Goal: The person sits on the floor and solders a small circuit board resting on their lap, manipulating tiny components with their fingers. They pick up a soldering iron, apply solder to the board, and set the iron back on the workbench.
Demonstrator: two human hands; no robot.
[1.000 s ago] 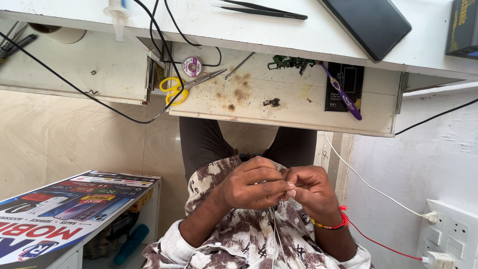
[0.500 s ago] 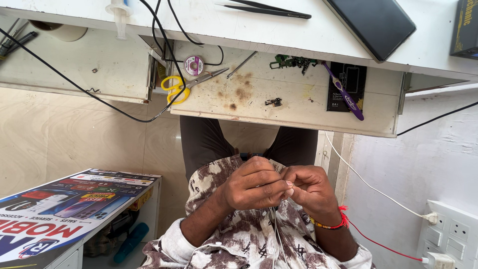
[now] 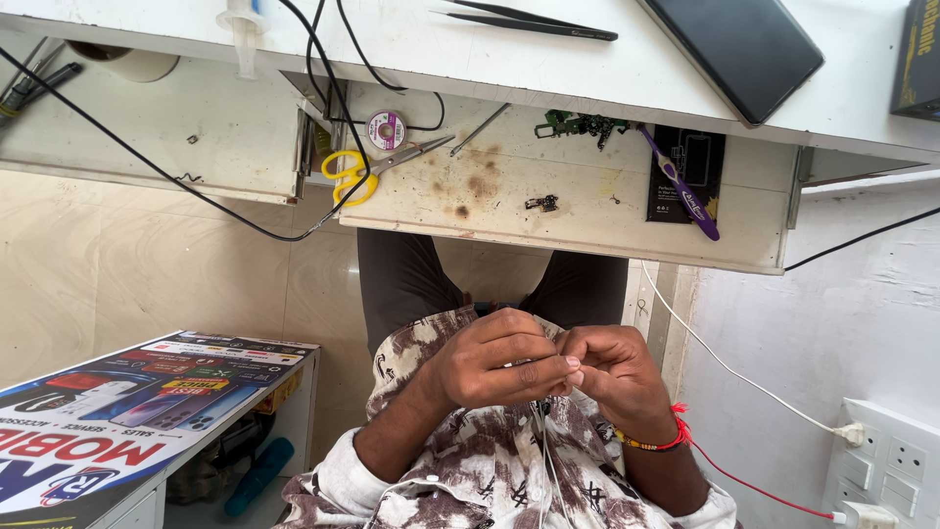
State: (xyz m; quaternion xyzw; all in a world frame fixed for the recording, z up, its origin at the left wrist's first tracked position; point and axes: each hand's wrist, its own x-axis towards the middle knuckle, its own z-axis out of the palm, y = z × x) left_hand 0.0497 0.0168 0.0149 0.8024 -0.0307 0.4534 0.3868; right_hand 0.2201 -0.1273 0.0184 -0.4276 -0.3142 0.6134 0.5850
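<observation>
Barely changed since the earlier frame: both hands stay together over the lap. Left hand (image 3: 499, 367) and right hand (image 3: 612, 372) meet fingertip to fingertip, each grip pinched shut on a thin wire (image 3: 540, 431) that hangs down across the patterned shirt (image 3: 490, 470). Beyond, the pulled-out drawer (image 3: 578, 220) carries yellow-handled scissors (image 3: 357, 174); farther, tweezers (image 3: 534, 20) lie on the desk (image 3: 411, 44).

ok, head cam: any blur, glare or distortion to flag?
Head view: sharp on the left hand and right hand, no motion blur; soft even daylight, faint shadows; mild sheen on the dark phone; wide-angle bend along the drawer edge; thin wires barely resolved.
</observation>
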